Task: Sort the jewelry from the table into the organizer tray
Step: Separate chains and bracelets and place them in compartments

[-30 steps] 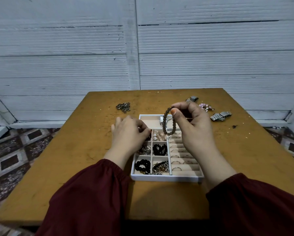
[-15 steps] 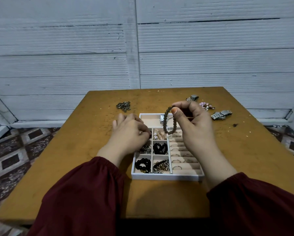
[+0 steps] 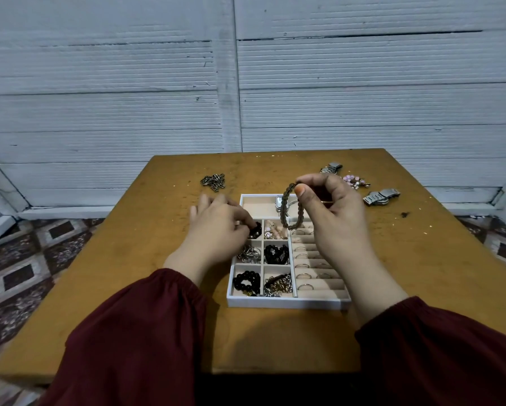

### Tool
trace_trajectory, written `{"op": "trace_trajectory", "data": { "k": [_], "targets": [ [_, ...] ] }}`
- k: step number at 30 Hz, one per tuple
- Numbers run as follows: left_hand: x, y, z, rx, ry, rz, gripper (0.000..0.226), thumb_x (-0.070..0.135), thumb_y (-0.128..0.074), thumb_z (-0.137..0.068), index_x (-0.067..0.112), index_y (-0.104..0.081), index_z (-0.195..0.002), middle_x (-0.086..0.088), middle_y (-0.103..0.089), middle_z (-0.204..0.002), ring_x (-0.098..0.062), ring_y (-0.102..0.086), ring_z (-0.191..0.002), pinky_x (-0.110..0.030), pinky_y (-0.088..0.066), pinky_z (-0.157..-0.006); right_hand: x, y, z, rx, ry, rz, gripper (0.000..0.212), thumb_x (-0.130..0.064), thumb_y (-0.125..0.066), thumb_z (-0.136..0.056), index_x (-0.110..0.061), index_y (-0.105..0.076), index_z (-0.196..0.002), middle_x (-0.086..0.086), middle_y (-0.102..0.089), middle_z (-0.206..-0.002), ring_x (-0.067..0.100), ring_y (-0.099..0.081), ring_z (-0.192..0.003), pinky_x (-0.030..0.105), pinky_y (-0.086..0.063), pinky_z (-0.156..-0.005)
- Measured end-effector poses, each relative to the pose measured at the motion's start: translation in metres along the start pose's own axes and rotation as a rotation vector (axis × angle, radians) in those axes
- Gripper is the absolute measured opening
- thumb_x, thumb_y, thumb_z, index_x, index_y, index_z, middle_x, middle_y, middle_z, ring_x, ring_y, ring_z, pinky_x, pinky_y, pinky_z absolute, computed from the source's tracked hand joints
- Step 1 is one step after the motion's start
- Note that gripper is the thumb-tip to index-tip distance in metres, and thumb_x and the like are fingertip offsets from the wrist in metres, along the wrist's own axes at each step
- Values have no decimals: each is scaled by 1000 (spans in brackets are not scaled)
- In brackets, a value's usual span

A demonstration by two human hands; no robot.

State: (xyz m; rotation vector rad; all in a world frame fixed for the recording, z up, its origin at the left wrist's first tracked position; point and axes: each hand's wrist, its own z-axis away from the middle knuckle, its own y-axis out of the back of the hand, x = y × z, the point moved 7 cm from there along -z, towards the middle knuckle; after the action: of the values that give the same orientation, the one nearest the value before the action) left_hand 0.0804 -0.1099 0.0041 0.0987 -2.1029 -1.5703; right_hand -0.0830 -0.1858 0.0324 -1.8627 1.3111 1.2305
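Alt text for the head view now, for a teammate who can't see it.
The right hand pinches a brown beaded bracelet above the white organizer tray, while the left hand touches black beads in a left compartment. A watch and a chain pile lie on the table.
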Motion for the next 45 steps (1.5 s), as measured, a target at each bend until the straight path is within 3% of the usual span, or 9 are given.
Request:
{"op": "trace_trajectory", "data": {
  "k": [7,14,18,24,28,33,37,42,45],
  "targets": [
    [-10,3,-3,88,89,136,8,42,-62,-86,35,-67,-84,5,-55,-109,-21,-34,-114,-34,-22,-86,-2,1,-2,2,11,-17,17,-13,-63,-89,-29,-62,-86,-3,-64,-90,4,-58,-80,21,-48,-74],
    [4,-5,-8,11,-8,106,8,43,-62,-85,41,-69,-89,10,-51,-114,-17,-31,-111,-34,-21,-87,0,3,-1,13,19,-20,17,-13,-63,-89,-29,-63,-86,-3,-64,-89,5,-58,-80,20,-47,-73],
    [-1,-8,-10,5,32,68,8,41,-66,-83,34,-69,-82,11,-52,-110,-18,-31,-111,-32,-18,-81,2,5,-1,19,8,-4,14,-15,-64,-89,-29,-63,-87,-3,-64,-91,6,-58,-82,24,-48,-75],
    [-7,-15,-11,-64,107,230,13,30,-61,-86,28,-73,-82,11,-55,-109,-18,-31,-112,-33,-16,-84,2,6,0,17,5,-13,14,-14,-63,-89,-28,-63,-88,-1,-65,-91,7,-58,-82,24,-49,-76],
    [-6,-13,-10,-86,127,217,19,24,-67,-81,35,-66,-65,13,-55,-105,-19,-31,-111,-33,-16,-82,1,5,-1,19,-1,-16,14,-14,-63,-89,-28,-63,-87,-1,-65,-91,7,-58,-82,23,-48,-75],
    [-4,-11,-12,-77,162,236,15,33,-71,-78,23,-71,-67,13,-66,-95,-18,-30,-108,-34,-15,-81,-1,4,-1,19,7,-21,16,-11,-63,-89,-27,-63,-87,0,-66,-91,5,-58,-80,20,-48,-73],
    [-2,-11,-14,-116,176,185,11,33,-70,-74,25,-70,-66,11,-70,-82,-20,-28,-104,-34,-18,-81,-4,2,0,15,15,-20,18,-11,-63,-89,-29,-63,-85,1,-65,-91,6,-59,-80,20,-50,-74],
    [-3,-9,-14,-108,161,166,10,37,-71,-77,29,-73,-73,9,-64,-104,-20,-27,-110,-34,-18,-82,-6,-3,1,-2,19,-35,19,-11,-64,-88,-29,-63,-84,-1,-65,-90,4,-59,-79,17,-48,-72],
    [-7,-8,-11,-72,159,251,11,38,-67,-82,31,-72,-74,6,-65,-105,-22,-30,-114,-37,-18,-85,-9,-7,2,-23,17,-36,19,-11,-64,-88,-29,-63,-84,-2,-65,-88,4,-59,-79,16,-48,-71]
  ]
}}
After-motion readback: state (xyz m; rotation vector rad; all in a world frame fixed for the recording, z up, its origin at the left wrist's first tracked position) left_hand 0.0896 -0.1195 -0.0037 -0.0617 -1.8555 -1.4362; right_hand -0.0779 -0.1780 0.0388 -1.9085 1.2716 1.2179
